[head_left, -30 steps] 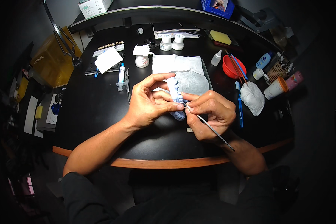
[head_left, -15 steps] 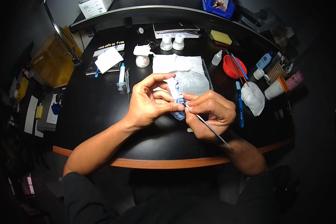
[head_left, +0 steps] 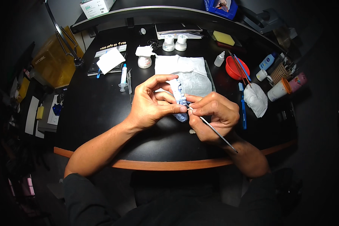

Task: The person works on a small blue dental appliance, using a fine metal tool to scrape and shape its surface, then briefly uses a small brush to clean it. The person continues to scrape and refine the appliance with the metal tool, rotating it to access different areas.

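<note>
Above the middle of the black table, my left hand [head_left: 148, 98] is closed round a pale blue dental model [head_left: 177, 90], thumb on its near side and index finger at its far end. A row of teeth on it faces right. My right hand [head_left: 216, 113] pinches a thin metal dental instrument [head_left: 218, 133] like a pen. Its tip meets the teeth beside my left thumb, partly hidden by the fingers. The handle slants back toward my right wrist. Beneath the right hand, a small pale piece [head_left: 192, 132] lies on the table.
Behind the hands lies a white cloth [head_left: 179, 64] next to a clear-wrapped pad [head_left: 196, 83]. A syringe [head_left: 123, 78] and white jars [head_left: 168, 43] stand left and behind. To the right are a red bowl [head_left: 233, 69], a blue toothbrush [head_left: 244, 111] and a white wad [head_left: 256, 100].
The view has shifted very slightly. The instrument and my right hand have moved a touch to the right; the left hand keeps its hold on the model.
</note>
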`<state>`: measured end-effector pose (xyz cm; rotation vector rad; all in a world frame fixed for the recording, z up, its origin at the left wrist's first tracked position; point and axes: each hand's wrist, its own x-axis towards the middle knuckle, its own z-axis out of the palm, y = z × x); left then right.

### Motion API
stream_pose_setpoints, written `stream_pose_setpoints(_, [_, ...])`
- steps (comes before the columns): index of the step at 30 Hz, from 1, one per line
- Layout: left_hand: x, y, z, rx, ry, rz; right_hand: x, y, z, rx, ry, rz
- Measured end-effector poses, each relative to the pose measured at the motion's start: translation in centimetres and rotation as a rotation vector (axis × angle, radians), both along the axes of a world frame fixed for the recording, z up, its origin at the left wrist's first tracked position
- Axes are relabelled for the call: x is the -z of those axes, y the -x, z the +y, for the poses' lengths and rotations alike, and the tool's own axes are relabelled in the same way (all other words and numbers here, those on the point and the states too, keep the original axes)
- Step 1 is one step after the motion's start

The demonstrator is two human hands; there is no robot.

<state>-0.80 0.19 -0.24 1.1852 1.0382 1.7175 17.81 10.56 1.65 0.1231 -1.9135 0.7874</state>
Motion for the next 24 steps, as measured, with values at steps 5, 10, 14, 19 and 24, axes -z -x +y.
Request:
stream_pose_setpoints(5, [-0.31,0.07,-0.08,0.005,0.04,-0.03,0.2,0.0,0.05,-0.001,0.005,0.005])
stream_pose_setpoints(10, [-0.04,-0.16,-0.14,-0.027,-0.033,0.018,0.24,0.05,-0.01,-0.011,0.012,0.007])
stream_pose_setpoints(14, [-0.3,-0.4,-0.19,-0.04,-0.021,0.002,0.38,0.07,0.06,-0.011,0.022,0.009])
stream_pose_setpoints(19, [-0.12,-0.32,-0.24,-0.062,-0.038,0.047,0.25,0.06,0.02,-0.004,0.014,0.001])
stream_pose_setpoints(24, [-0.18,-0.5,-0.3,-0.095,-0.045,0.086,0.25,0.02,-0.02,0.008,0.012,-0.01])
